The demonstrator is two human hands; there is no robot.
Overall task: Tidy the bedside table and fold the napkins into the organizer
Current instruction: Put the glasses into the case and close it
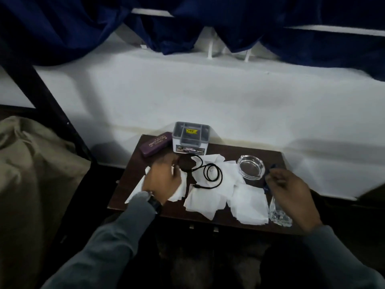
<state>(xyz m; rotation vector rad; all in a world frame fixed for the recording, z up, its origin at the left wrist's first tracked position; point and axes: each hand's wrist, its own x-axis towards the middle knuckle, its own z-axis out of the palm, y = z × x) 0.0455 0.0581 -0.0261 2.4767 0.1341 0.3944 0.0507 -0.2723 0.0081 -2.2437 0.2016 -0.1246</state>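
Observation:
Several white napkins [245,199] lie spread over the dark wooden bedside table [133,163]. A grey organizer box [190,137] with compartments stands at the table's back edge. A black cable [210,174] coils across the napkins, joined to a round black disc [186,163]. My left hand [163,178] rests on the left napkins with its fingertips at the disc. Over the table's right edge, my right hand [291,195] pinches a blue pen [268,174].
A purple glasses case [156,143] lies left of the organizer. A glass ashtray [251,166] sits at the back right and a clear glass object [279,213] at the front right. A white wall ledge rises behind; beige bedding [31,163] lies to the left.

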